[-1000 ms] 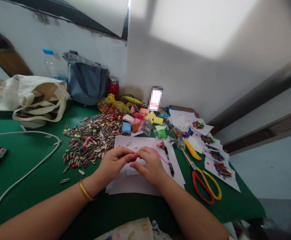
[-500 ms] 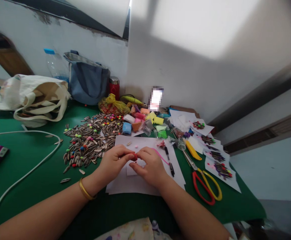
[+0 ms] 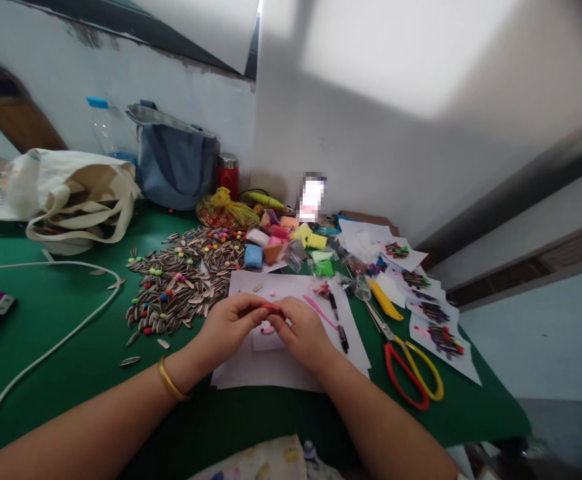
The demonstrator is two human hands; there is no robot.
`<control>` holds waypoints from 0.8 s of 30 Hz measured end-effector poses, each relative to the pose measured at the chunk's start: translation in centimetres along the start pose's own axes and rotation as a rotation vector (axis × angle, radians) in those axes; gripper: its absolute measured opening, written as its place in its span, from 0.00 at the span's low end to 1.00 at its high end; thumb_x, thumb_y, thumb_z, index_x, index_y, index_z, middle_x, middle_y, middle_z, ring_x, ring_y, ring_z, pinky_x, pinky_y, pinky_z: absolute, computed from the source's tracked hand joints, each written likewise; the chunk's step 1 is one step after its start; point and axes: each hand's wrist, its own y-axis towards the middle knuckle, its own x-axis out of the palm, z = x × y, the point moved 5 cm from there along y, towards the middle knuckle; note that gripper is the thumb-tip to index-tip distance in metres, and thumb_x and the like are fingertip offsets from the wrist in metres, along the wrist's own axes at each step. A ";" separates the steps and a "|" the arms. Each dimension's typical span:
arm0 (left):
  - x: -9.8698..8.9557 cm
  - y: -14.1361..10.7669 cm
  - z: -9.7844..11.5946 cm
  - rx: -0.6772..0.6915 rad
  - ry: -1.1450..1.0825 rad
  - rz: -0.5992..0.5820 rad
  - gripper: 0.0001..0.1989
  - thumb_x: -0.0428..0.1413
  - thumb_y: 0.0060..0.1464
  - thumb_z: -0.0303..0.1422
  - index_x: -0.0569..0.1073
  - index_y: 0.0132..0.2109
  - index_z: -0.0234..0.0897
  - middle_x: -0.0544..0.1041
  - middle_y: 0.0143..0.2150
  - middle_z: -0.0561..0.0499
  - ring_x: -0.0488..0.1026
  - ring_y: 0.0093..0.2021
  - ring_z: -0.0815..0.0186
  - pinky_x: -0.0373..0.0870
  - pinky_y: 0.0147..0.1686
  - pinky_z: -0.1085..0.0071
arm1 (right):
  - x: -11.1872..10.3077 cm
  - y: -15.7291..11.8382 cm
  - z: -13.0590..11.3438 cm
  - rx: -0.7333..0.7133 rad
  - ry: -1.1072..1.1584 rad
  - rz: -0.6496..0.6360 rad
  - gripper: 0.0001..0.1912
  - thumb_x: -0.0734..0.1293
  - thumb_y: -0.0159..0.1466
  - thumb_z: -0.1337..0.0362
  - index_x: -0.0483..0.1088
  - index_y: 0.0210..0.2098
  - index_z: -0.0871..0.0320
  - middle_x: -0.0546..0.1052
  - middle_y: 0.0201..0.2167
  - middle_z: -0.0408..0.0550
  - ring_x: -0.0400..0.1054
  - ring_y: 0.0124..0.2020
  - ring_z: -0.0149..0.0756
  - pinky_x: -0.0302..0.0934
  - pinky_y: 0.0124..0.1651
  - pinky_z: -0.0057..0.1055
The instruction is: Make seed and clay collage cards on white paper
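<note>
Left hand (image 3: 228,327): we pinch the red clay bit (image 3: 269,307) at its fingertips.
Right hand (image 3: 303,333): we pinch the same bit.
Clay bit: above the white paper (image 3: 291,363), right of the sunflower seeds (image 3: 181,283).

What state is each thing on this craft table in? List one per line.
Red clay bit: pinched between both hands.
Left hand: fingers closed on the clay.
Right hand: fingers closed on the clay.
Scissors: blades shut, lying flat.
Cloth tote: slumped open.
Red flask: upright, capped.

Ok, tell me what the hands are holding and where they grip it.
A small red clay piece, pinched at its ends between the fingertips of the left hand and right hand.
</note>
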 end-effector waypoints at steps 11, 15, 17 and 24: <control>-0.4 0.1 0.0 0.075 0.110 0.022 0.08 0.61 0.54 0.39 0.82 0.37 0.42 0.80 0.34 0.50 0.76 0.37 0.62 0.72 0.40 0.69 | 0.1 0.0 0.2 0.047 0.004 0.006 0.07 0.63 0.69 0.63 0.73 0.38 0.56 0.77 0.34 0.46 0.70 0.37 0.36 0.62 0.41 0.33; 0.0 0.0 -0.3 -0.059 -0.099 0.017 0.11 0.61 0.54 0.42 0.79 0.39 0.38 0.82 0.36 0.49 0.77 0.37 0.60 0.73 0.39 0.68 | -0.1 -0.1 0.0 0.070 0.048 0.038 0.06 0.66 0.66 0.63 0.72 0.42 0.56 0.76 0.36 0.46 0.69 0.38 0.36 0.62 0.41 0.33; 0.2 -0.1 -0.3 -0.077 -0.158 -0.008 0.13 0.61 0.54 0.43 0.79 0.40 0.38 0.82 0.37 0.49 0.78 0.38 0.60 0.74 0.39 0.68 | -0.1 -0.1 0.1 0.072 0.075 0.040 0.09 0.67 0.65 0.62 0.72 0.44 0.56 0.76 0.37 0.47 0.69 0.39 0.37 0.63 0.43 0.33; -0.3 -0.1 0.3 0.145 0.114 0.020 0.13 0.59 0.57 0.37 0.78 0.48 0.42 0.78 0.42 0.49 0.75 0.40 0.64 0.72 0.40 0.70 | 0.2 0.0 0.2 0.064 0.016 0.014 0.04 0.66 0.64 0.67 0.72 0.32 0.57 0.74 0.30 0.44 0.67 0.33 0.34 0.59 0.37 0.30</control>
